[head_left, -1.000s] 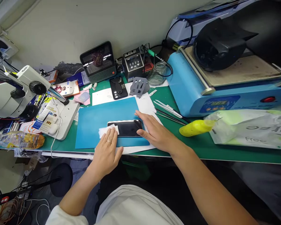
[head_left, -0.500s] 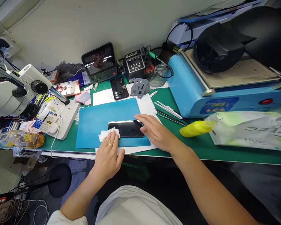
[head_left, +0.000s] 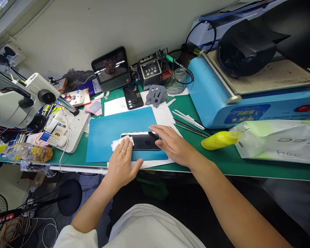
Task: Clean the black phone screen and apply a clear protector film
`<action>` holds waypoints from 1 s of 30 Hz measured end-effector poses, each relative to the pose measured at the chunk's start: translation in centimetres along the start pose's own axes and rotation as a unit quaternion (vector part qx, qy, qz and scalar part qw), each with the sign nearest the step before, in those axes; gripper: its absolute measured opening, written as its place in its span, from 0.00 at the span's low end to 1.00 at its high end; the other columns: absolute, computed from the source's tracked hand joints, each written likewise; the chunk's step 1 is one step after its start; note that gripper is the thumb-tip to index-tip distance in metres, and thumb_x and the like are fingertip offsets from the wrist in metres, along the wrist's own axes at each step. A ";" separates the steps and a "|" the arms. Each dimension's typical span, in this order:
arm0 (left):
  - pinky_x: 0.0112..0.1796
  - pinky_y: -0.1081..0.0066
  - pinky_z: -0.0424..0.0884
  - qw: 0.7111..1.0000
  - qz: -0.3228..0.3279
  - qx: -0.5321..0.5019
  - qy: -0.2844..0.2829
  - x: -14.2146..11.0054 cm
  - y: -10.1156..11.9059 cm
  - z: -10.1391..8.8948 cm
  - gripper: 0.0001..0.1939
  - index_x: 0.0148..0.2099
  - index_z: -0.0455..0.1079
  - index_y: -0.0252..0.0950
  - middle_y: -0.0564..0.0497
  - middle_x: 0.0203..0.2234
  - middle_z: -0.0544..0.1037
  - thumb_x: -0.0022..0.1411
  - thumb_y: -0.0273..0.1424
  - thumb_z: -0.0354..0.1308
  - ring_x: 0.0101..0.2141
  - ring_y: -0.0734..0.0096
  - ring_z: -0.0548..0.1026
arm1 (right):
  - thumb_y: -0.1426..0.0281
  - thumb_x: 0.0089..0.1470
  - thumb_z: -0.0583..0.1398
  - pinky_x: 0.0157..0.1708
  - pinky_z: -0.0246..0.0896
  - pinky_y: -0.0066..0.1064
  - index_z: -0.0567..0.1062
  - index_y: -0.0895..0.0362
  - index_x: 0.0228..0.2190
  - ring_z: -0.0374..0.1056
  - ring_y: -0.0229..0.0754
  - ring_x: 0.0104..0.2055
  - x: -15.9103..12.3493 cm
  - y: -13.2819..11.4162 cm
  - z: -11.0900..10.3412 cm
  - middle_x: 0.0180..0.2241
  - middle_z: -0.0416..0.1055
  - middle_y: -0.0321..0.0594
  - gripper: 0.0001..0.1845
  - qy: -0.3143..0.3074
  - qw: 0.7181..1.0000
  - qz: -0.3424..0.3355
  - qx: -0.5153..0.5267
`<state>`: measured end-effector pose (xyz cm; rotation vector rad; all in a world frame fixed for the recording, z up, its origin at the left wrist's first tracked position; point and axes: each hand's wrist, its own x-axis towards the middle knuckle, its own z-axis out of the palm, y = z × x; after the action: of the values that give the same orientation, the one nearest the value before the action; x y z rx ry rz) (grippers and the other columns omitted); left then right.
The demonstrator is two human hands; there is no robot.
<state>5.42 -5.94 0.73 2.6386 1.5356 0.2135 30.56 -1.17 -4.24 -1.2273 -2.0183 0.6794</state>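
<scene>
A smartphone (head_left: 144,141) with a dark screen lies flat on a blue mat (head_left: 105,125). My left hand (head_left: 122,165) lies with fingers stretched out over a folded white wipe (head_left: 115,143), pressing it on the phone's left end. Its thumb points away to the right. At the phone's right end rests my right hand (head_left: 172,144), fingers extended and thumb apart, its fingertips at the phone's edge. Nothing is gripped in the right hand. Part of the wipe is hidden under the left fingers.
Tweezers (head_left: 188,120), a yellow bottle (head_left: 219,140) and a wipes pack (head_left: 281,141) lie to the right, before a blue heated machine (head_left: 222,103). A black phone case (head_left: 133,97) lies behind the mat. A microscope (head_left: 28,100) and an oil-coloured bottle (head_left: 28,152) stand left.
The view has shifted slightly. My left hand stays on the wipe at the phone's left end, its thumb now spread further out. The right hand remains at the right end.
</scene>
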 end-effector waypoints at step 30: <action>0.70 0.46 0.61 1.000 0.022 0.015 -0.013 1.9 0.4 0.4 0.32 0.77 0.48 0.27 0.32 0.73 0.57 0.79 0.40 0.43 0.74 0.48 0.53 | 0.60 0.72 0.47 0.68 0.61 0.59 0.65 0.54 0.67 0.63 0.57 0.69 0.5 -0.9 -0.6 0.65 0.67 0.53 0.28 -0.010 1.000 0.011 -0.013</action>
<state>6.78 -4.45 0.53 2.6897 1.4862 0.1605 30.37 -1.02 -3.02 -1.2641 -2.0384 0.6804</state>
